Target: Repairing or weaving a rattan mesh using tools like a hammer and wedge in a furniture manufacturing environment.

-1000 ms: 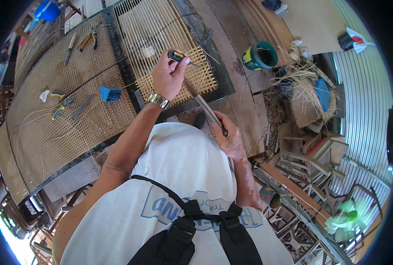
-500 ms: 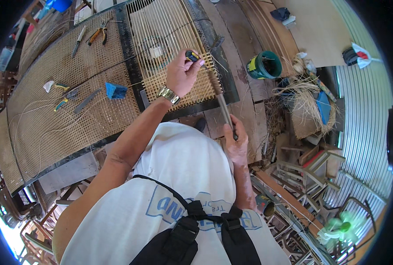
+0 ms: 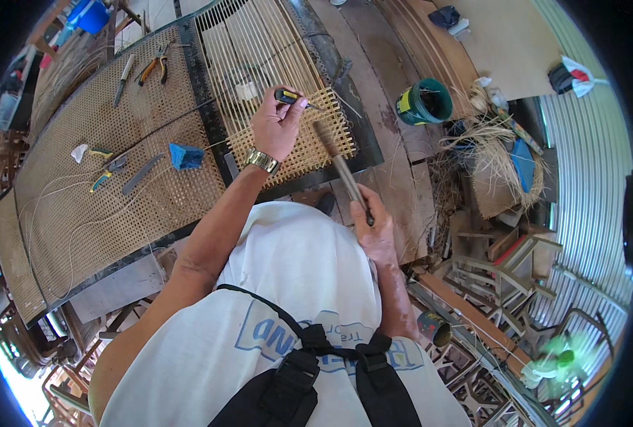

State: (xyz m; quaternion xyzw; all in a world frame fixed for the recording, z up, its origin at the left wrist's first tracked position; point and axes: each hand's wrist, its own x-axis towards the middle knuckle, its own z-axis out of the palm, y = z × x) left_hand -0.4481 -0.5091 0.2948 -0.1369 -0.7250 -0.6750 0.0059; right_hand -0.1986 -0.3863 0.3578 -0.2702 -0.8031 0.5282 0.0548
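My left hand [image 3: 276, 129], with a metal watch at the wrist, grips a screwdriver [image 3: 286, 96] by its short black-and-yellow handle. Its thin shaft points right, above the woven part of a rattan cane panel [image 3: 309, 149]. Low on the right, my right hand [image 3: 377, 231] is closed around the near end of a long grey metal bar [image 3: 345, 169]. The bar slants up and left over the panel's right side; its darker far end is blurred. The bar's tip and the screwdriver are apart. Beyond the weave, parallel cane strands [image 3: 224, 57] run lengthwise in the dark frame.
Left on the finished cane mesh [image 3: 67, 192] lie a blue block [image 3: 186, 156], a dark blade [image 3: 143, 174], pliers [image 3: 108, 174], orange-handled pliers [image 3: 153, 67] and a knife [image 3: 123, 80]. A green bucket [image 3: 424, 103] and a heap of cane strips [image 3: 498, 149] stand right.
My left hand has moved left with the screwdriver, which now points more sideways. The bar in my right hand has swung left, and its tip has drawn away from the screwdriver.
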